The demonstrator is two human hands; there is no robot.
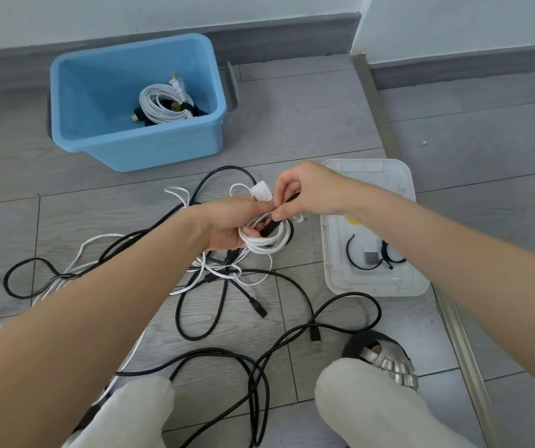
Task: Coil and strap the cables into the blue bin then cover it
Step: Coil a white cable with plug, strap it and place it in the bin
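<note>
Cables are the matter at hand, and the one being worked is a white coil (267,237) held above the floor (308,124) between the two hands, roughly midway across the view. The left hand (230,226) curls its fingers through and around the loops from the left side, so the coil hangs as a flattened ring just right of the palm, its plane tilted toward the camera. The right hand (305,190) sits just above and to the right, fingers bent, pinching a black strap (271,226) that crosses the loops; whether the strap is already closed around them cannot be told. The blue bin (136,101) stands open ahead and to the left of the hands, against the wall, with a strapped white bundle (162,105) and a dark one already inside. Judged from this, the drop will go forward and leftward, and the left hand, which bears the coil and lies on the bin's side, seems the nearer carrier. A white lid (372,176) lies on the floor to the right, under the right forearm, holding spare black straps (361,253). Loose black and white cables (227,273) still sprawl below the hands, so coiling is far from finished.
</note>
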